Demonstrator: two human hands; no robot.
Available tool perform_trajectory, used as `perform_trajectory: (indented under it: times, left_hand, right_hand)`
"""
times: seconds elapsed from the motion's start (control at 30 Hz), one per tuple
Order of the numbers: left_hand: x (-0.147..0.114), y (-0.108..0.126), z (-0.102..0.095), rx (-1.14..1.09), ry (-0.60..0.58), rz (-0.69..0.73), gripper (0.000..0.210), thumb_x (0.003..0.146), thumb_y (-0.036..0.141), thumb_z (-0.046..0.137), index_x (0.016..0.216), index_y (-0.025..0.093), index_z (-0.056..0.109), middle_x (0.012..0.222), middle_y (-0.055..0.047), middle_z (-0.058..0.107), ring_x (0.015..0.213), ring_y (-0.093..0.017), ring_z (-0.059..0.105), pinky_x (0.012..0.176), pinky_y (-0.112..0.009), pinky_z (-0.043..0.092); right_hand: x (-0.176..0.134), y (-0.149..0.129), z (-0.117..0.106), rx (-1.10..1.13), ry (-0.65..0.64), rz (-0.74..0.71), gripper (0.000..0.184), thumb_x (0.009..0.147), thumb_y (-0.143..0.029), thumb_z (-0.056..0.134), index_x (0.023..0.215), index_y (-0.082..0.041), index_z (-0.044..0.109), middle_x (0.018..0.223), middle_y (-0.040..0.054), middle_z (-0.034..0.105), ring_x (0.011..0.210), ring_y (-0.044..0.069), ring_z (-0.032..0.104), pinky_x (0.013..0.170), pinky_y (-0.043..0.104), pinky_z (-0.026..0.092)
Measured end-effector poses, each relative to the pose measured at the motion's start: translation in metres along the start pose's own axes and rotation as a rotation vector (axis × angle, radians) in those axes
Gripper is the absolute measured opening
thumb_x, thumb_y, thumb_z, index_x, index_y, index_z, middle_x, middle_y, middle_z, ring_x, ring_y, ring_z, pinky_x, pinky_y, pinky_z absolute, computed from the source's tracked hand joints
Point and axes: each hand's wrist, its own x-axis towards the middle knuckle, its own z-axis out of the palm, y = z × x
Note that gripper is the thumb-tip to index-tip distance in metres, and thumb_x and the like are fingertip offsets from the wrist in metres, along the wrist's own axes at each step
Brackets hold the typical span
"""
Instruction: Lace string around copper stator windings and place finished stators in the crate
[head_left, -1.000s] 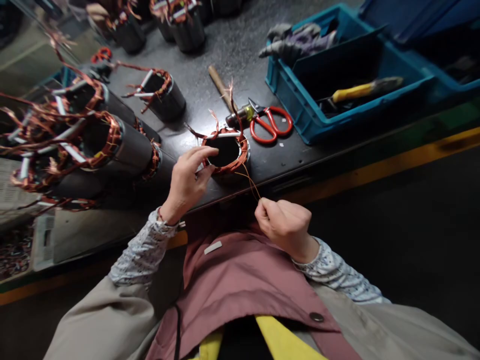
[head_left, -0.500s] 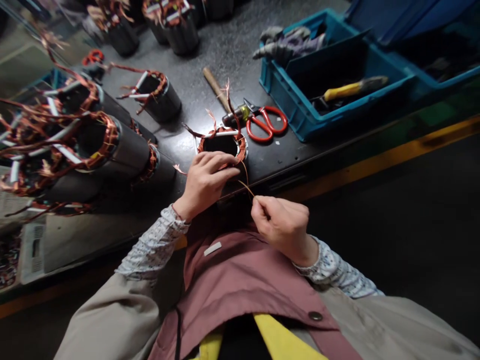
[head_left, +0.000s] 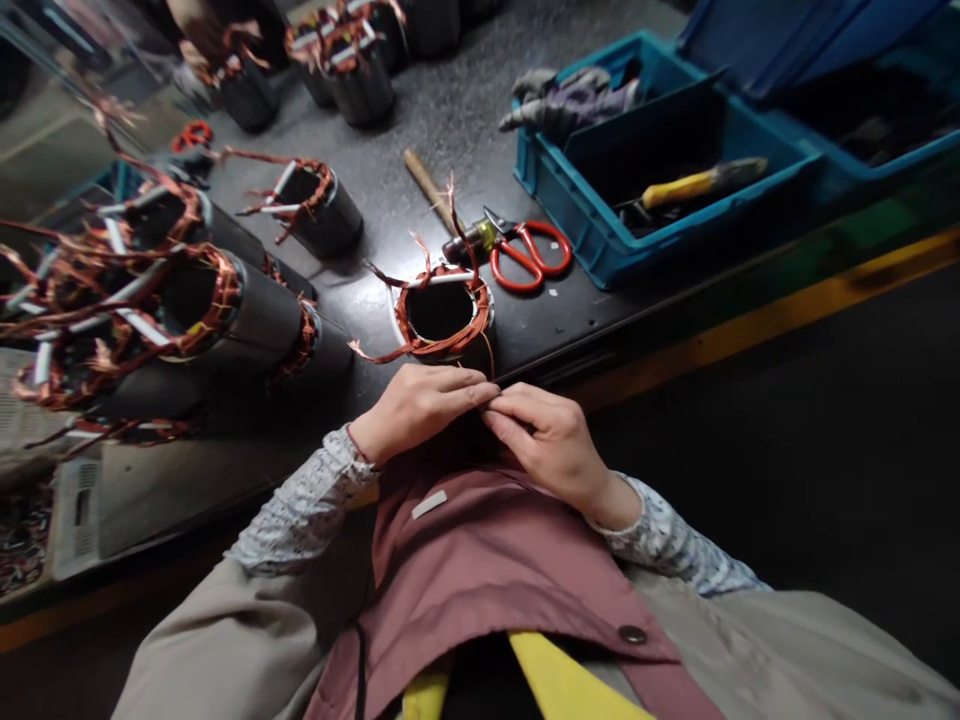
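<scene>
A motor stator [head_left: 484,325] stands upright at the bench edge, with a ring of copper windings, white sleeves and frayed lead ends on its top. From its right side a thin tan cord [head_left: 491,355] runs down to my fingers. My left hand [head_left: 427,405] is closed just in front of the stator, thumb and forefinger pinched at the cord. Against those fingertips my right hand [head_left: 551,440] is closed too, pinching the cord. The cord's end is hidden between the fingers.
Red-handled scissors [head_left: 517,262] and a wooden-handled hammer [head_left: 427,182] lie behind the stator. A blue bin [head_left: 615,250] holds gloves [head_left: 574,98] and a yellow-handled tool [head_left: 682,188]. More stators [head_left: 259,310] are stacked at left; another stator [head_left: 334,215] stands behind.
My left hand has come off the stator's rim toward me, uncovering the windings. My right hand has shifted slightly left, and the fingertips of both hands now meet at the cord.
</scene>
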Motion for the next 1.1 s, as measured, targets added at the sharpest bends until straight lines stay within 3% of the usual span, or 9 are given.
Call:
perform_trajectory:
  times: [0.13, 0.27, 0.4, 0.47, 0.57, 0.63, 0.7, 0.97, 1.1]
  left_hand:
    - [-0.002, 0.001, 0.004, 0.081, 0.030, -0.030, 0.019, 0.096, 0.020, 0.046, 0.102, 0.015, 0.064, 0.091, -0.007, 0.074, 0.078, -0.013, 0.071, 0.065, -0.020, 0.054]
    - [-0.003, 0.005, 0.005, 0.128, 0.052, -0.040, 0.020, 0.096, 0.016, 0.046, 0.101, 0.012, 0.064, 0.091, -0.009, 0.073, 0.074, -0.015, 0.070, 0.062, -0.021, 0.055]
    - [-0.003, 0.007, 0.005, 0.123, 0.054, -0.063, 0.017, 0.093, 0.014, 0.050, 0.102, 0.013, 0.064, 0.092, -0.007, 0.074, 0.074, -0.013, 0.070, 0.061, -0.019, 0.054]
    - [-0.004, 0.007, 0.002, 0.029, 0.072, -0.125, 0.020, 0.093, 0.011, 0.050, 0.107, 0.015, 0.064, 0.101, -0.008, 0.073, 0.087, -0.013, 0.070, 0.073, -0.019, 0.056]
    - [-0.005, 0.002, -0.007, -0.021, 0.198, -0.318, 0.027, 0.091, 0.007, 0.050, 0.112, 0.018, 0.064, 0.115, -0.010, 0.068, 0.105, -0.015, 0.065, 0.087, -0.024, 0.054]
    - [-0.006, -0.002, -0.016, -0.006, 0.298, -0.431, 0.026, 0.091, 0.008, 0.050, 0.107, 0.020, 0.067, 0.110, -0.009, 0.068, 0.103, -0.015, 0.065, 0.086, -0.026, 0.054]
    - [-0.005, -0.007, -0.022, -0.009, 0.339, -0.482, 0.025, 0.091, 0.009, 0.050, 0.101, 0.020, 0.069, 0.103, -0.007, 0.069, 0.096, -0.015, 0.065, 0.083, -0.026, 0.054]
    - [0.005, -0.022, -0.025, -0.045, 0.238, -0.544, 0.022, 0.092, 0.017, 0.050, 0.098, 0.019, 0.071, 0.100, -0.006, 0.071, 0.090, -0.014, 0.066, 0.078, -0.025, 0.052]
    - [0.015, -0.037, -0.029, -0.017, 0.038, -0.519, 0.025, 0.090, 0.019, 0.050, 0.103, 0.019, 0.071, 0.108, -0.007, 0.071, 0.099, -0.019, 0.066, 0.086, -0.030, 0.051]
  right_hand:
    - [0.008, 0.002, 0.003, 0.230, -0.074, 0.197, 0.016, 0.088, -0.028, 0.059, 0.085, -0.017, 0.071, 0.064, -0.0002, 0.067, 0.059, 0.012, 0.061, 0.062, 0.023, 0.048]
    - [0.011, 0.002, 0.012, 0.504, -0.054, 0.393, 0.023, 0.081, -0.039, 0.065, 0.078, -0.017, 0.067, 0.075, 0.0033, 0.069, 0.068, 0.015, 0.063, 0.064, 0.026, 0.051]
    - [0.011, 0.001, 0.019, 0.807, -0.110, 0.665, 0.031, 0.081, -0.048, 0.061, 0.077, -0.017, 0.060, 0.059, -0.0005, 0.062, 0.048, 0.012, 0.056, 0.049, 0.024, 0.048]
    - [0.010, 0.001, 0.019, 0.658, -0.003, 0.594, 0.028, 0.083, -0.044, 0.058, 0.073, -0.018, 0.058, 0.050, -0.0039, 0.055, 0.041, 0.009, 0.047, 0.043, 0.021, 0.041]
    - [0.009, 0.002, 0.014, 0.201, 0.185, 0.297, 0.024, 0.084, -0.031, 0.058, 0.064, -0.017, 0.058, 0.046, -0.0054, 0.047, 0.041, 0.006, 0.040, 0.045, 0.020, 0.035]
    - [0.009, 0.002, 0.011, 0.005, 0.206, 0.138, 0.023, 0.083, -0.023, 0.057, 0.061, -0.017, 0.057, 0.046, -0.0049, 0.047, 0.042, 0.006, 0.040, 0.047, 0.020, 0.034]
    - [0.009, 0.003, 0.010, -0.056, 0.165, 0.071, 0.023, 0.083, -0.019, 0.056, 0.060, -0.017, 0.058, 0.046, -0.0049, 0.049, 0.042, 0.005, 0.040, 0.047, 0.019, 0.033]
    - [0.023, 0.012, 0.014, -0.030, 0.068, 0.147, 0.023, 0.081, -0.019, 0.056, 0.059, -0.015, 0.061, 0.049, -0.0030, 0.054, 0.044, 0.007, 0.045, 0.050, 0.020, 0.033]
    - [0.038, 0.018, 0.017, -0.015, 0.082, 0.221, 0.022, 0.077, -0.019, 0.056, 0.056, -0.016, 0.060, 0.048, -0.0029, 0.053, 0.046, 0.008, 0.044, 0.052, 0.022, 0.033]
